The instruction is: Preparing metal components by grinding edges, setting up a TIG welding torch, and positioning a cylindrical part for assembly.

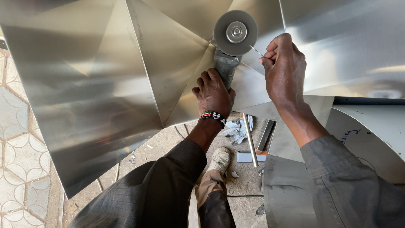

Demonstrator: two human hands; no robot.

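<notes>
Over the paved floor, under the head camera: folded metal work, one person, two bare hands.

Sheet: large folded panel of bright sheet metal (105,76), brushed and reflective, creased into flat triangular facets that meet near the top centre; it spans most of the view and stands clear above the floor.

Second panel: duller curved sheet (371,135) at lower right, tucked under the bright one, with a blue scribble on it.

Floor: patterned paving (17,147) at left, rough concrete below, littered with a steel tube (250,139), a flat grey offcut (265,135), a crumpled rag (238,128); the person's dusty shoe (220,159) stands among them.

Grinder: angle grinder (230,46), grey body, round disc with a bright centre nut, disc face lying at the point where the creases converge.

Left hand: left hand (213,95), beaded wristband, grip closed around the grinder body just below the disc.

Right hand: right hand (284,67), fingers pinched together on a thin wire or rod (256,50) whose tip points toward the disc edge.

Step, judged: the disc is being set on the fold junction, wire held beside it; whether the disc spins cannot be told.

Next move, judged: calls for a firm hold on the grinder and the right fingers kept off the disc rim.
</notes>
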